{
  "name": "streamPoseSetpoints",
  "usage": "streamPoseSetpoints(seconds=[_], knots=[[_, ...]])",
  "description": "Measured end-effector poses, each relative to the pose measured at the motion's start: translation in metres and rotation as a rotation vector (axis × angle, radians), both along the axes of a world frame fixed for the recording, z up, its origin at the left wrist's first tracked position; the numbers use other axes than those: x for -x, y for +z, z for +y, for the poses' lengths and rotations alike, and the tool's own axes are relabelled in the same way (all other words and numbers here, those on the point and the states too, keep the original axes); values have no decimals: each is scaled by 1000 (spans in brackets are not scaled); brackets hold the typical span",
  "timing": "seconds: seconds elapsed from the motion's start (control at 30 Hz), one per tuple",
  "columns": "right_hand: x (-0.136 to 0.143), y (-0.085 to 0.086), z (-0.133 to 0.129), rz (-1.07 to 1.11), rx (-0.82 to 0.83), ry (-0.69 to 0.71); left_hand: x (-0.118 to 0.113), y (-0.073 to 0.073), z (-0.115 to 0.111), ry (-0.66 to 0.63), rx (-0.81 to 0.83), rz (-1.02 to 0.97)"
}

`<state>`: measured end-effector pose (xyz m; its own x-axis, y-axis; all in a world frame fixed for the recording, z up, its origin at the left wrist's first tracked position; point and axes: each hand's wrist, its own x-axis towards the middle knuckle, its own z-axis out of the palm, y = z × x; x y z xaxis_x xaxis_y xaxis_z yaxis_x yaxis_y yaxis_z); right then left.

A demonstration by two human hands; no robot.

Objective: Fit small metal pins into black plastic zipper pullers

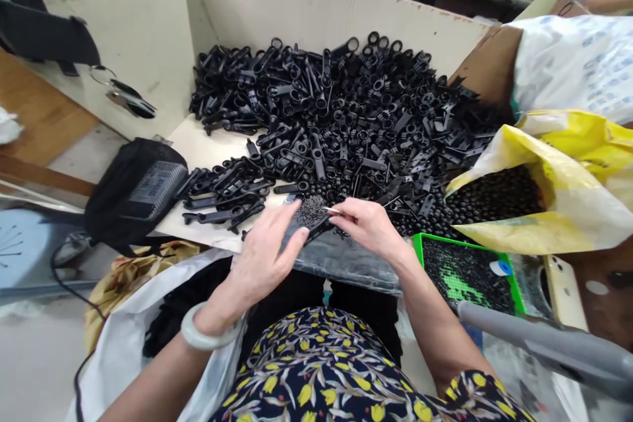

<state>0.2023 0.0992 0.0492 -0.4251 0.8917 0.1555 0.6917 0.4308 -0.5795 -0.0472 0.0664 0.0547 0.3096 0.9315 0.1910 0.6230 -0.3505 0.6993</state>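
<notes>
Bright, diffuse light; soft blur and stretching toward edges.

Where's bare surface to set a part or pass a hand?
White table shows between pouch and black heap; grey sheet shows a narrow bare strip nearside of the right hand. Crowded: heap, yellow bag, green tray.

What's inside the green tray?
Inside the green tray are lots of tiny black pieces and a small blue-and-white roll. Green bottom shows through in places; elsewhere the pieces cover it, so I can't see what's underneath.
</notes>
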Motion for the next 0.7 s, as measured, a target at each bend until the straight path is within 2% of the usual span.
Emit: streamPoseSetpoints(seconds=[0.03,0.1,0.13,0.17,0.23,0.3,0.37,0.43,0.6,0.7], knots=[[-1,0,-10,14,25,37,-4,1,-1,-104,201,-51],[-5,-6,-28,28,74,81,-11,-10,-7,-299,571,-184],[-8,-11,-36,33,105,88,-14,-19,-12,-361,706,-258],[-11,-17,-42,40,137,80,-15,-30,-19,-364,772,-317],[-18,-29,-52,61,178,5,-14,-50,-32,-253,758,-365],[-23,-41,-56,62,153,-106,-6,-64,-41,-65,720,-429],[-23,-51,-57,10,88,-166,6,-69,-40,109,739,-567],[-18,-58,-54,-88,31,-158,19,-68,-29,207,768,-696],[-2,-72,-44,-275,-48,-166,44,-63,6,220,758,-710],[1,-75,-41,-282,-65,-179,45,-62,11,197,732,-689]])
